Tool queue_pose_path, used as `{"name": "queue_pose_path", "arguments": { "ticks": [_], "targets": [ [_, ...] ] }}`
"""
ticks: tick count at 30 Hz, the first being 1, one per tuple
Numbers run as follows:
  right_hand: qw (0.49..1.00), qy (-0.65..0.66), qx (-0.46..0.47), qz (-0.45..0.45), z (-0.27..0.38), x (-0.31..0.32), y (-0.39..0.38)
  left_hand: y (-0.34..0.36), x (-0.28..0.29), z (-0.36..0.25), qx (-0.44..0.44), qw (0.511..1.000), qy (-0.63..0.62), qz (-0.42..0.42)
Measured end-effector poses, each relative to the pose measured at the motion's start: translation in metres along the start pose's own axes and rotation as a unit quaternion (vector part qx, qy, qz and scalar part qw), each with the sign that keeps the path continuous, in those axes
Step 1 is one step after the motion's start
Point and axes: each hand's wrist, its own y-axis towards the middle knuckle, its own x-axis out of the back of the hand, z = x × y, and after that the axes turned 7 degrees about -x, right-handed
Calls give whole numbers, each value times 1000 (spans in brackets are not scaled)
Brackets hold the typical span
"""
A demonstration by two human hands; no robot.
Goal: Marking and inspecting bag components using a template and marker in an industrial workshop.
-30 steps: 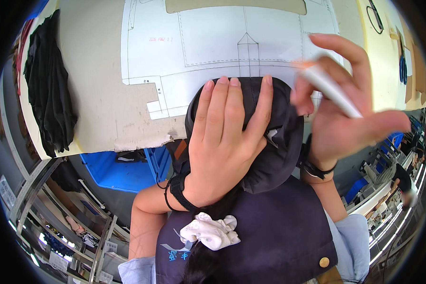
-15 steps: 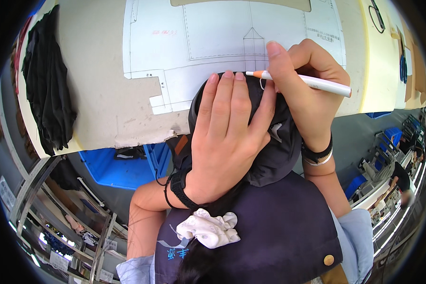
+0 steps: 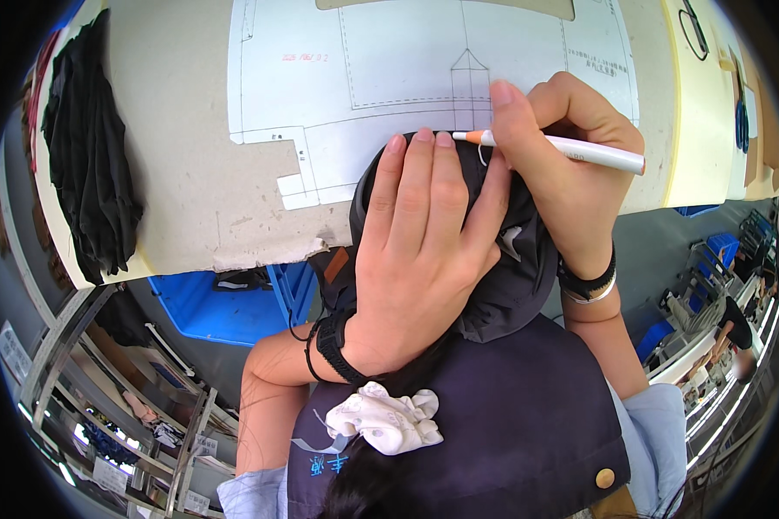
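Observation:
Under my left hand (image 3: 431,233) lies a piece of black fabric (image 3: 515,290), its upper edge lapping over a white paper pattern (image 3: 389,60). The fingers of that hand are stretched out flat and press the cloth close to its upper edge. My right hand (image 3: 571,164) is closed round a white marking pencil (image 3: 593,154) with an orange collar. The pencil's white tip is at the fabric's upper edge, just right of my left fingertips, near the pattern's drawn lines. The lower part of the fabric hangs over the table's front edge toward my lap.
A heap of black cloth (image 3: 91,156) lies at the table's left end. Below the front edge stands a blue crate (image 3: 203,311). Metal racks (image 3: 86,346) are at the left. Far right, a person (image 3: 736,333) is near other tables.
The whole view has shifted slightly, with the hands keeping nearly the same pose. The pencil tip stays at the fabric's edge beside my left fingertips.

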Motion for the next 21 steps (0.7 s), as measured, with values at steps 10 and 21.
{"name": "queue_pose_path", "arguments": {
  "ticks": [10,21],
  "targets": [
    [999,13,48,-15,0,-1,-1,2,5,-1,-1,999,16,35],
    [992,98,-29,-73,3,1,-3,2,1,-2,-2,999,50,15]
  ]
}}
